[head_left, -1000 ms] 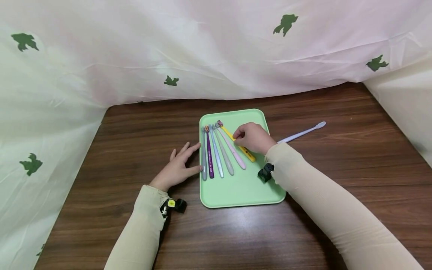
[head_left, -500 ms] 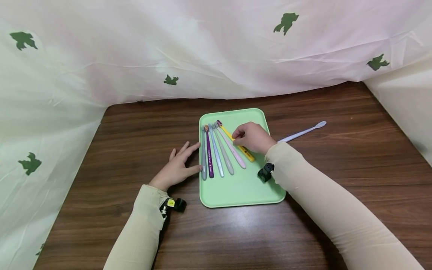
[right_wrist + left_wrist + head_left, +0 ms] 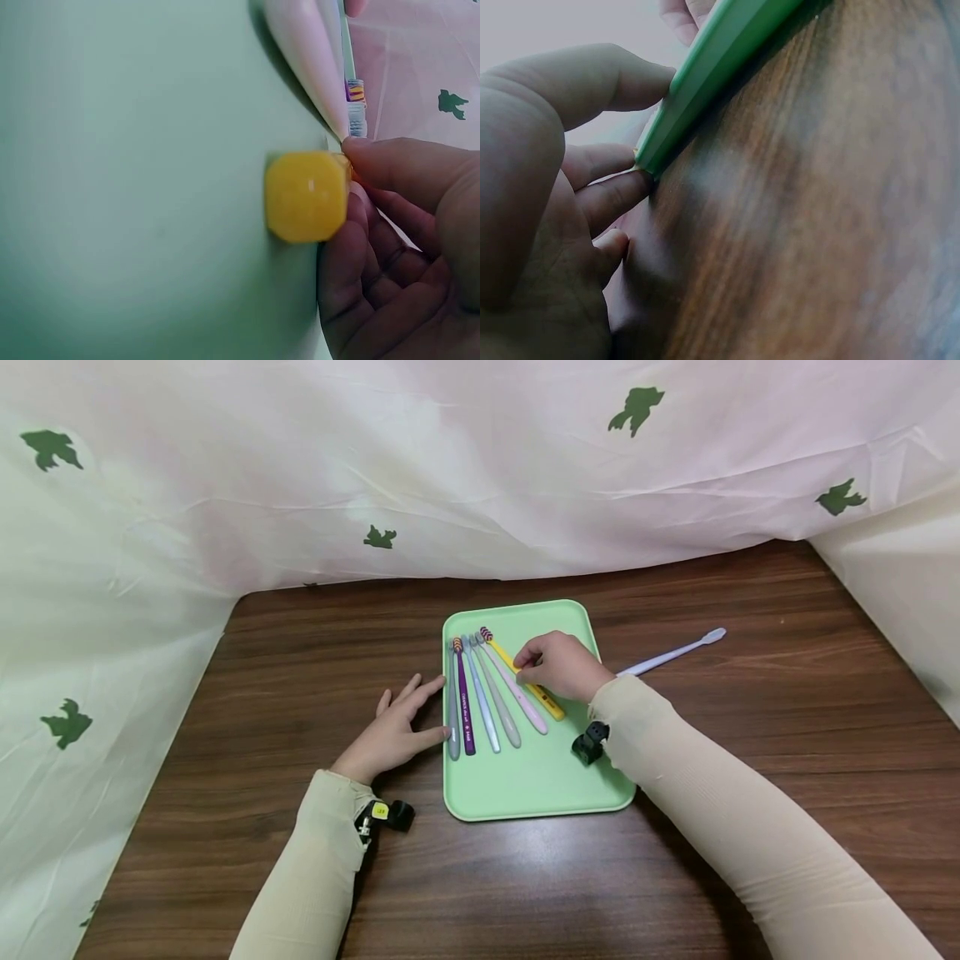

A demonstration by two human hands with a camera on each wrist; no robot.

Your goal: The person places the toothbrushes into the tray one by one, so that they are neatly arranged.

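Observation:
My right hand (image 3: 564, 667) pinches the yellow toothbrush (image 3: 553, 705) by its handle over the green tray (image 3: 525, 793). In the right wrist view the butt of the yellow toothbrush (image 3: 306, 196) faces the camera, and my thumb is close beside the pink toothbrush (image 3: 311, 67). My left hand (image 3: 393, 735) has its fingers spread and its thumb and fingertips against the tray's left rim, seen also in the left wrist view on the tray edge (image 3: 705, 82). Fanned out on the tray lie a grey toothbrush (image 3: 453, 710), a purple one (image 3: 464, 702), a light blue one (image 3: 483, 706), a grey-green one (image 3: 501, 710) and the pink one.
A periwinkle toothbrush (image 3: 667, 657) lies on the dark wooden table (image 3: 315, 635) right of the tray, its handle end hidden by my right arm. White cloth (image 3: 480, 468) with green bird shapes hangs behind the table and at both sides.
My right hand has edged slightly left with the yellow toothbrush. The lower ends of the light blue and pink toothbrushes have shifted slightly right. My left hand stays on the rim.

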